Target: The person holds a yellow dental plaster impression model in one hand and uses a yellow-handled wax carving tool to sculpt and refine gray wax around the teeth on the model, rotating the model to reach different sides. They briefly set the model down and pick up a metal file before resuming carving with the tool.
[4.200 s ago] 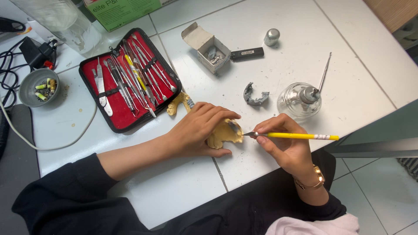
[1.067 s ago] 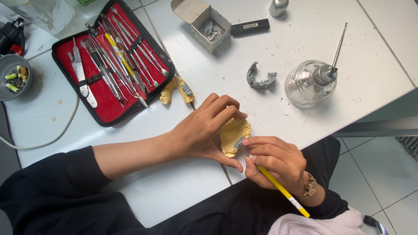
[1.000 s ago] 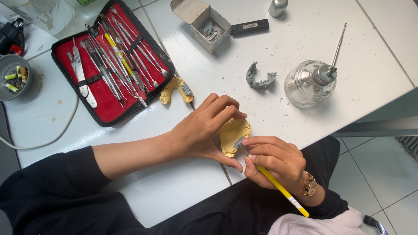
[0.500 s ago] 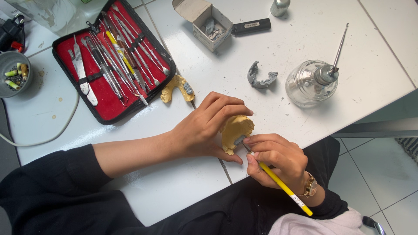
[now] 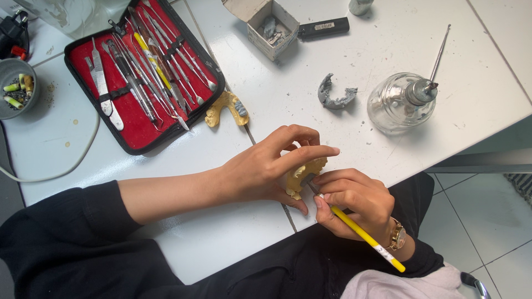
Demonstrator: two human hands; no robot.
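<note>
The left hand [image 5: 266,169] is seen closed around a yellow dental cast [image 5: 303,173], thumb beneath at the near side and fingers curled over the top, the index finger stretched out toward the right above it; most of the cast is covered, and only its scalloped right rim shows between the two hands. The right hand [image 5: 354,202] is closed in a pen grip on a yellow-handled instrument [image 5: 363,235], whose metal tip is laid against the exposed rim of the cast. The long axis of the instrument runs diagonally, from the tip at the cast down and to the right, past the wrist and out beyond the near edge of the white table [image 5: 343,66]. The cast is thus held just inside the near edge, directly between the hands, touching both: gripped from the left, worked from the right. Whether the cast rests on the surface or is lifted slightly off it cannot be told. Farther in, toward the middle of the table, a second yellow cast [image 5: 226,109] lies just beside the lower corner of an open red instrument case [image 5: 141,72]. A grey arch-shaped piece [image 5: 334,95] and a glass spirit lamp [image 5: 402,101] are noted toward the right edge, well apart from the hands. A small open cardboard box [image 5: 270,25] and a dark lighter [image 5: 324,26] lie at the far edge.
</note>
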